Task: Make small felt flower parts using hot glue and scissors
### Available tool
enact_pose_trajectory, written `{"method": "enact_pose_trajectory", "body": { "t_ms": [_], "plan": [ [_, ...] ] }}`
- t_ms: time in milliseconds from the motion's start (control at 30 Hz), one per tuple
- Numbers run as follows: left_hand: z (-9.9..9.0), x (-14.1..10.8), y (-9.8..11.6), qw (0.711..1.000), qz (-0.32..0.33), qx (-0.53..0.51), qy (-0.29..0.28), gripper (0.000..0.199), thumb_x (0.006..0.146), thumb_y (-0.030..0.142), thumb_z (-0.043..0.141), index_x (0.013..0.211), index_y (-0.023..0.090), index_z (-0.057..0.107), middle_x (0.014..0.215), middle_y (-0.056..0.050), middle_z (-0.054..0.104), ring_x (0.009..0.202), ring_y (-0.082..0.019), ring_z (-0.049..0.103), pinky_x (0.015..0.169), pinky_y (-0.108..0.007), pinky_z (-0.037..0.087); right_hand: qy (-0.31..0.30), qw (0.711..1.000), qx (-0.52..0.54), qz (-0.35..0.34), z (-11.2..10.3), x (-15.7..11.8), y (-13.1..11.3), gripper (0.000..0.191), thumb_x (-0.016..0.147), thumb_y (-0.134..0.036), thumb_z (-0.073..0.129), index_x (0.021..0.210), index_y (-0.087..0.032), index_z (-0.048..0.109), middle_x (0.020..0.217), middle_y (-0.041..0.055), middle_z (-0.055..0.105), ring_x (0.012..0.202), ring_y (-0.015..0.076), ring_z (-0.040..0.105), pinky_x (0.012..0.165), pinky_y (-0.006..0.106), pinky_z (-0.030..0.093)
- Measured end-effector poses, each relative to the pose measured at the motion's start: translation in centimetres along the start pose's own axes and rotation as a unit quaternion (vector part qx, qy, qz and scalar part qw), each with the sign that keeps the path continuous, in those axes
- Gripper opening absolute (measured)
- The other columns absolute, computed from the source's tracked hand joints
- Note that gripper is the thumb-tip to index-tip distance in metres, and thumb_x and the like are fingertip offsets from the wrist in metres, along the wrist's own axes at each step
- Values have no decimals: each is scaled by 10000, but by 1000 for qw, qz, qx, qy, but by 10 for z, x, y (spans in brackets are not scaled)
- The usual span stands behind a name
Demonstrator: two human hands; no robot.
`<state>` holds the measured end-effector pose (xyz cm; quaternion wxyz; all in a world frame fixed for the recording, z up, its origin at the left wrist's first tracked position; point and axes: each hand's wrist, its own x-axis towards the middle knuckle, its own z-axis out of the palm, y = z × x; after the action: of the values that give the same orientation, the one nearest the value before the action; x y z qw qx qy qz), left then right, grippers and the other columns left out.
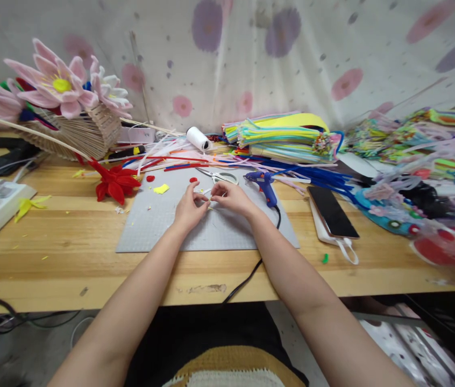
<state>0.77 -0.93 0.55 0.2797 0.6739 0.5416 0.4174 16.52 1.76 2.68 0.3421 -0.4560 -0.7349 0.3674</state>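
Above the middle of the grey cutting mat [142, 231], my left hand [191, 207] and my right hand [229, 198] nearly meet at the fingertips. The fingers of both are bent and pinched together around something small and pale, too tiny to name. Scissors [225, 177] lie just behind my right hand. To its right rests a blue glue gun [265, 187] with a black cord. A yellow scrap [161, 189] and small red pieces [193, 180] lie on the mat to the left and behind my left hand.
A red flower [116, 183] lies left of the mat, before a fan with pink flowers [60, 86]. Bundled pipe cleaners [284, 137] and a white spool [197, 138] line the back. A phone [332, 211] lies at right; the cord crosses the table's front edge.
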Motion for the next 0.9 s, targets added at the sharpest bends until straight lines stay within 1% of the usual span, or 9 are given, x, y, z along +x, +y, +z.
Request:
{"method": "enact_pose_trajectory", "body": {
  "t_ms": [133, 233, 400, 533, 633, 700, 733, 833, 900],
  "plan": [
    [-1, 1, -2, 999, -19, -37, 12, 506, 707, 192, 594, 1174, 204, 398, 772, 13, 663, 733, -138, 590, 768, -302, 431, 8, 1000, -10, 7, 2, 2, 3, 101, 686, -202, 589, 775, -173, 550, 714, -15, 603, 653, 106, 543, 630, 239, 412],
    [-3, 3, -6, 994, -48, -64, 69, 497, 681, 191, 606, 1124, 204, 380, 738, 31, 639, 679, -122, 572, 729, -284, 440, 34, 994, -101, 9, 2, -1, -1, 163, 702, -181, 577, 862, -187, 546, 789, -9, 637, 669, 108, 547, 649, 242, 403],
    [-13, 4, -9, 977, -73, -101, 175, 487, 629, 155, 625, 1038, 215, 368, 690, 57, 603, 672, -108, 566, 745, -278, 448, -60, 962, -266, -27, 9, -12, -19, 327, 716, -143, 556, 1035, -206, 520, 846, 15, 666, 746, 148, 578, 656, 253, 375],
    [-19, 3, -7, 966, -51, -157, 199, 489, 615, 147, 629, 1019, 221, 362, 681, 65, 584, 663, -93, 575, 748, -264, 457, -57, 950, -304, -44, 14, -15, -23, 323, 725, -77, 481, 1022, -196, 524, 809, 42, 666, 756, 179, 590, 676, 282, 377],
    [-20, 1, -4, 959, -53, -211, 180, 495, 609, 156, 637, 1010, 222, 354, 679, 66, 581, 636, -84, 576, 710, -249, 462, -23, 979, -200, -24, 13, -10, -17, 282, 693, -84, 518, 943, -213, 520, 760, 11, 651, 717, 163, 591, 681, 284, 397],
    [-19, 0, -2, 954, -68, -247, 158, 507, 593, 167, 654, 996, 220, 352, 670, 73, 576, 618, -85, 586, 690, -247, 467, 14, 998, -52, 14, 11, -5, -12, 232, 667, -124, 571, 868, -215, 498, 722, -15, 633, 683, 139, 589, 669, 274, 418],
    [-18, 0, 0, 950, -78, -267, 144, 511, 586, 175, 663, 989, 218, 352, 667, 78, 571, 617, -89, 598, 690, -252, 472, 32, 998, 35, 38, 10, -3, -9, 232, 647, -150, 601, 837, -212, 482, 705, -23, 623, 666, 129, 588, 657, 269, 428],
    [-15, -2, 4, 932, -108, -329, 104, 510, 584, 202, 670, 981, 212, 350, 668, 87, 565, 633, -119, 642, 701, -288, 496, 65, 960, 252, 101, 12, 1, -7, 321, 568, -218, 679, 798, -203, 455, 673, -35, 610, 632, 114, 586, 622, 260, 443],
    [-13, -3, 7, 922, -130, -353, 91, 509, 589, 204, 669, 986, 207, 351, 670, 85, 571, 638, -137, 656, 696, -309, 510, 75, 935, 325, 123, 17, 2, -8, 373, 525, -246, 707, 801, -198, 461, 669, -35, 614, 627, 107, 586, 624, 257, 442]
  ]
}}
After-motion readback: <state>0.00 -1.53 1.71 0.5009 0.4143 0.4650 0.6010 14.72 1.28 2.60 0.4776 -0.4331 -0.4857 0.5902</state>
